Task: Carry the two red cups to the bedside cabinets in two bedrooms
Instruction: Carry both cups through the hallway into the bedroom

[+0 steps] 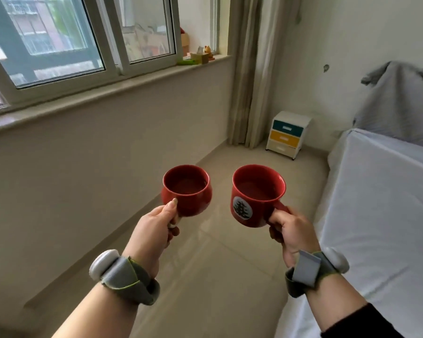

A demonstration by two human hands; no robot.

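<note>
My left hand [154, 228] grips the handle of a round red cup [187, 190], held upright in front of me. My right hand [289, 234] grips the handle of a second red cup [254, 195], which bears a white roundel with a dark mark. Both cups hold dark liquid and hang side by side above the floor. Far ahead, in the corner beside the bed, stands a small white bedside cabinet [288, 134] with a teal, a yellow and a white drawer. Its top is bare.
A bed with a pale sheet [381, 215] runs along the right, with a grey pillow [401, 103] at its head. A window wall with a sill [108, 93] lines the left; a curtain [252, 76] hangs in the corner. A tiled floor aisle [225, 264] leads to the cabinet.
</note>
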